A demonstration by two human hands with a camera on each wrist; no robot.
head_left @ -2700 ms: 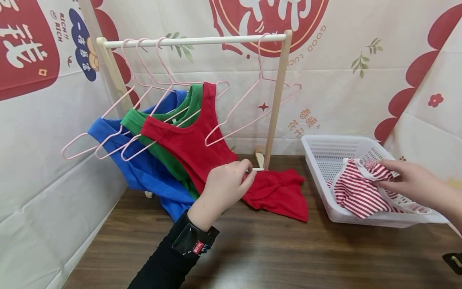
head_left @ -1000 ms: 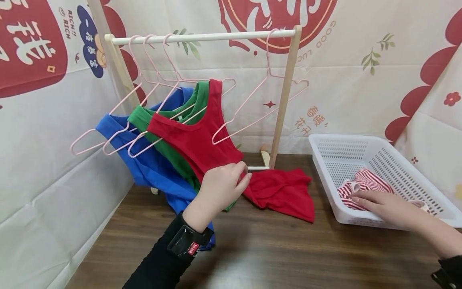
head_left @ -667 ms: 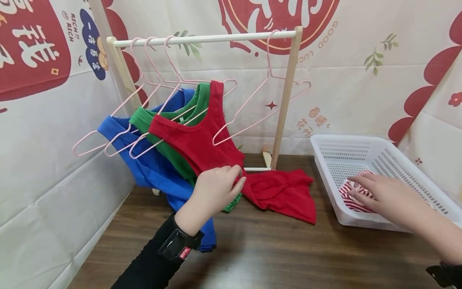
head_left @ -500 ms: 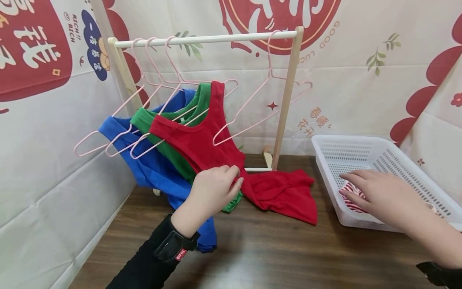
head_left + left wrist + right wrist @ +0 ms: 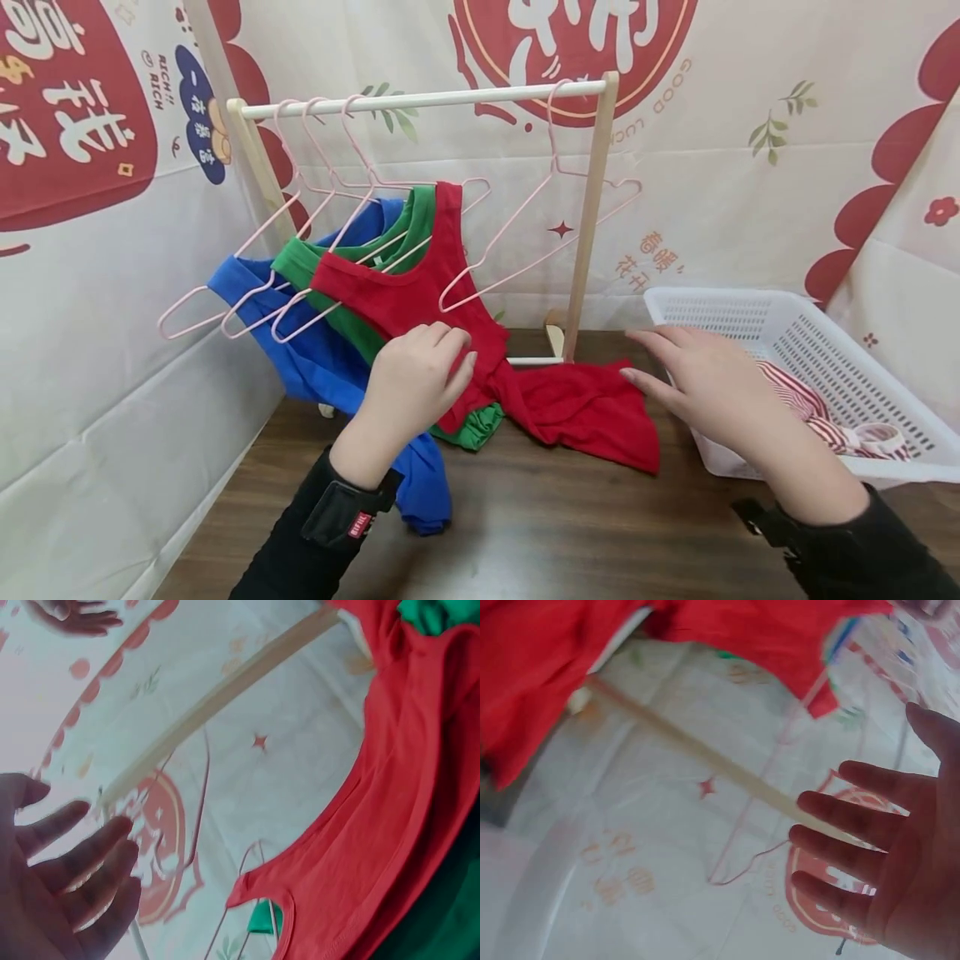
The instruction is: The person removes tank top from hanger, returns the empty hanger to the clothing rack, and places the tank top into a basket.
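Note:
In the head view my left hand [image 5: 412, 375] hovers in front of the red tank top [image 5: 408, 287], fingers loosely bent and holding nothing; the left wrist view shows them spread apart. My right hand [image 5: 712, 383] is in the air over the left side of the white basket [image 5: 847, 350], its fingers extended and bare. A red-and-white striped garment [image 5: 798, 392] lies in that basket, partly covered by the hand. Red, green [image 5: 480, 427] and blue [image 5: 296, 358] tops hang on pink hangers. A bare pink hanger [image 5: 552, 142] hangs near the rack's right end.
A wooden rack with a white rail [image 5: 450, 97] stands on the brown table [image 5: 517, 533]. The red top's lower end spreads over the tabletop beside the rack's right post [image 5: 590, 217]. Printed cloth walls [image 5: 697, 192] close off the back and sides.
My right hand first held the striped garment in the basket, then let go, lifted and moved left towards the basket's edge. My left hand has drifted slightly left.

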